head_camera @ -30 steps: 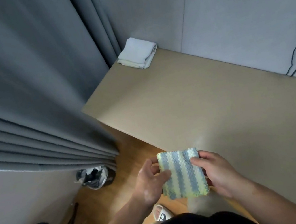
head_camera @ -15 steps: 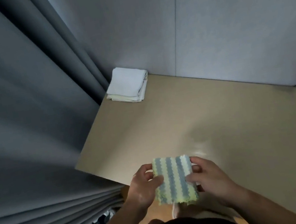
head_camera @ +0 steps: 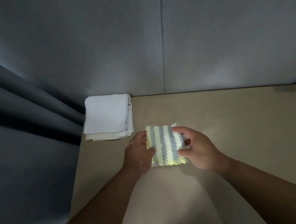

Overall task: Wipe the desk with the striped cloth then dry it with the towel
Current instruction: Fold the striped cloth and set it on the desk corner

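Striped cloth (head_camera: 164,144), a nubby rectangle with zigzag edges and blue-grey, white and yellow bands, sits just over the smooth beige desk (head_camera: 241,126). The left hand (head_camera: 140,155) pinches its left edge and the right hand (head_camera: 199,150) curls round its right. Its stripes and long axis run away from the person, toward the wall (head_camera: 208,35). A soft white folded towel (head_camera: 107,117) lies near, in the far-left corner.

Striped cloth (head_camera: 164,144) (blue, white, yellow) above desk (head_camera: 232,128); folded white towel (head_camera: 108,118) at far-left corner.
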### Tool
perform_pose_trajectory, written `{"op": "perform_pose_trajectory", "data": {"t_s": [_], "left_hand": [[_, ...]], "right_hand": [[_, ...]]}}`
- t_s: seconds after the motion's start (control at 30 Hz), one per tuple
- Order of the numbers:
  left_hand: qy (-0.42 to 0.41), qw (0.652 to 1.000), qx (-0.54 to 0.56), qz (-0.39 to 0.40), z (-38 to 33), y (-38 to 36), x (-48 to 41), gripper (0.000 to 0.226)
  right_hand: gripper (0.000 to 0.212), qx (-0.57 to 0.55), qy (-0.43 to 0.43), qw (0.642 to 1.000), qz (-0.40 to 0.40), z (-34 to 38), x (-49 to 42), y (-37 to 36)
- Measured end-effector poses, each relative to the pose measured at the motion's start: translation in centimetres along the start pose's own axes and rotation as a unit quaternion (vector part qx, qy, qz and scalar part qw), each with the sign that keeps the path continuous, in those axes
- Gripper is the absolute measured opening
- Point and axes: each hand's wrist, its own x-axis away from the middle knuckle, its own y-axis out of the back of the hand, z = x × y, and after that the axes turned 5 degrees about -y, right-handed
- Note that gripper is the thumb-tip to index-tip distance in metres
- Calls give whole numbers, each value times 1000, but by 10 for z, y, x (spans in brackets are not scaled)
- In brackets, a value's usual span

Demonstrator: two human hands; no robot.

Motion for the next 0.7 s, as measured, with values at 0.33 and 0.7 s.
{"op": "perform_pose_trajectory", "data": {"t_s": [0.33, 0.7], "left_hand": [[-78, 981, -179, -9, -15, 13, -116, 51], [-145, 964, -221, -16, -23, 23, -117, 36]], "right_hand": [[76, 32, -11, 994, -106, 22, -110, -4], [61, 135, -15, 964, -227, 32, -111, -16]]}}
